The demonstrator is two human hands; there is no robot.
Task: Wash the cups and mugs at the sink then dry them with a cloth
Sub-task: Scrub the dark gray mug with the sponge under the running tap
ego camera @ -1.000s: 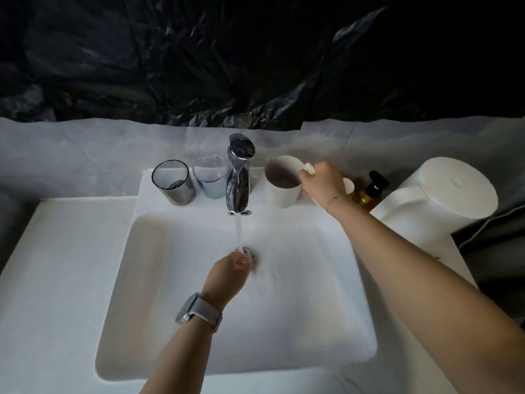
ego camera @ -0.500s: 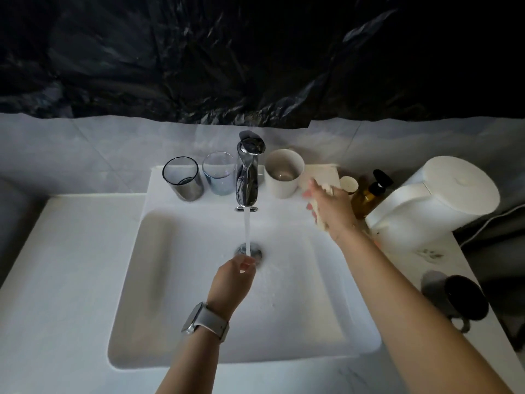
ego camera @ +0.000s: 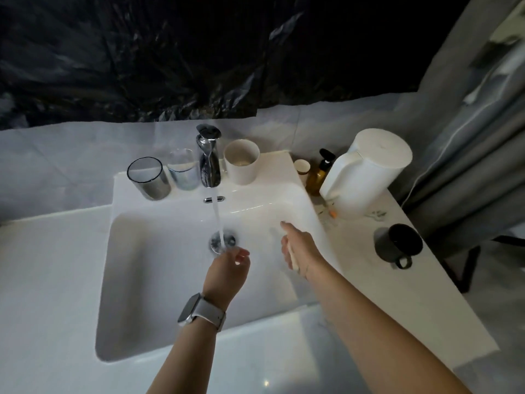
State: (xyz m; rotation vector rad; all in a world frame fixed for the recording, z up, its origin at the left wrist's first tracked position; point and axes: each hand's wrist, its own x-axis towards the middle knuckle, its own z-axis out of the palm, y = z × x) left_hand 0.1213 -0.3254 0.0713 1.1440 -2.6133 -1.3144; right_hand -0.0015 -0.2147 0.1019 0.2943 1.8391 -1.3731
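A: From the head camera, we hold our left hand just below the tap stream, fingers loosely curled and grasping nothing; our right hand hangs over the right side of the basin, index finger out, with something pale and flat against the palm; whether we grip it or it merely rests there, we cannot tell.

B: What could go wrong for us?

A: The pale piece could slip from a wet hand into the basin; and a reach across to the ledge could knock the tumblers, which stand close together at the basin's edge.

B: And the cups?

A: None is in the water yet; the smoked glass tumbler looks empty; the clear glass beside it holds some water, we judge; the white mug, right of the tap, shows a brownish residue at its bottom; the dark mug lies on its side on the counter, well apart from the others; a small cup stands by the amber pump bottle and the white paper roll; its contents are hidden.
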